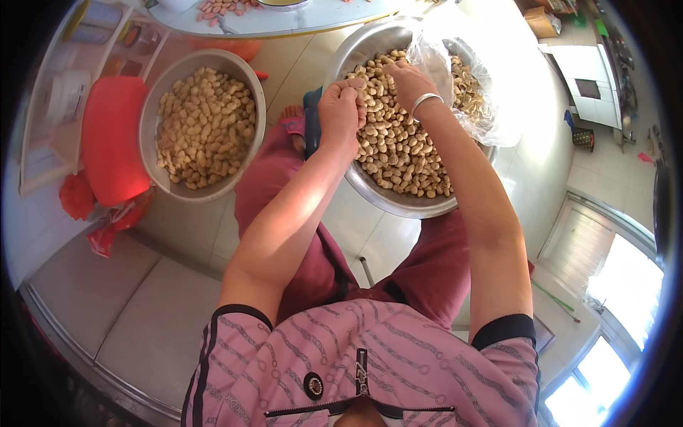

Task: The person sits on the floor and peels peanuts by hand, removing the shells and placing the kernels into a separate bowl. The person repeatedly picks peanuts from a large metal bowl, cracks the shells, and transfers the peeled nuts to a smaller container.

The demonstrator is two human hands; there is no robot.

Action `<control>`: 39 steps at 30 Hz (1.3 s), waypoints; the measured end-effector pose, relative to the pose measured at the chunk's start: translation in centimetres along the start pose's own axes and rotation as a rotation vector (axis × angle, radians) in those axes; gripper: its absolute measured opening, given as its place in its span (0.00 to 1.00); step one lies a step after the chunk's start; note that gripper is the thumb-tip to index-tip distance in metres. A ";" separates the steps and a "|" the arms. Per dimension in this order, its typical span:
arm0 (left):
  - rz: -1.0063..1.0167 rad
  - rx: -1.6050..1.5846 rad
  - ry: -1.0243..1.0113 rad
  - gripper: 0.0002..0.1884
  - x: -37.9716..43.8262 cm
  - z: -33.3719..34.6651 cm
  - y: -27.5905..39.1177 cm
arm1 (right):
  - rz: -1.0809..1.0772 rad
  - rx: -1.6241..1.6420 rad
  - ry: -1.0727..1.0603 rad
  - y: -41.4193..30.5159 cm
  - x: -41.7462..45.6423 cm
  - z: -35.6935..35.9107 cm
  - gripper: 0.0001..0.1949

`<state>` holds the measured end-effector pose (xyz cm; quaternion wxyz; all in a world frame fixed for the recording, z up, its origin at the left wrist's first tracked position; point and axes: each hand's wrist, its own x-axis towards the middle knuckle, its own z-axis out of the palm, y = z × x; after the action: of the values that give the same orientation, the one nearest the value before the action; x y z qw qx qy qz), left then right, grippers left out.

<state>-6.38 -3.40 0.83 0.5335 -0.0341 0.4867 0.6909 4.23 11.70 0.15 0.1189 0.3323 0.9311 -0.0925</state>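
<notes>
Unshelled peanuts (397,141) fill much of a wide stainless steel basin (381,200) before my knees. My left hand (341,112) is curled above the basin's left side, thumb against the bent fingers; whatever may be inside is hidden. Over the far part of the pile, my right hand (413,85) points its fingers down and left at the peanuts. Its fingertips are partly hidden, and a silver bangle (427,99) circles that wrist. Beside the right hand, a clear plastic bag (432,58) lies in the basin, with empty peanut shells (469,93) in it.
A second metal basin (203,197) of unshelled peanuts (208,128) stands at left, next to a red plastic object (114,139) and a shelf rack (101,48). Shelled pink peanuts (224,8) and a bowl (284,4) rest on a marbled tabletop (320,16) beyond.
</notes>
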 end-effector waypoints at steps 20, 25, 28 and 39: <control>-0.022 0.034 0.005 0.11 -0.6 0.7 -0.1 | 0.449 1.399 -0.072 0.9 -5.4 -1.7 0.12; -0.049 0.008 -0.054 0.10 -0.5 -0.1 -1.1 | 0.197 1.244 -0.006 -4.7 -5.1 -6.1 0.15; -0.096 0.012 -0.133 0.10 -1.0 -1.6 -1.2 | -0.024 1.135 0.069 -7.9 -5.5 -10.9 0.21; -0.191 -0.376 -0.355 0.26 -7.4 -2.0 2.2 | 0.312 1.393 0.096 -4.9 -24.8 -3.4 0.11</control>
<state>-5.88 -9.91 5.39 0.6575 -0.0567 0.2435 0.7108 19.15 -6.00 10.84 -0.1504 0.4640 0.6014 -0.6328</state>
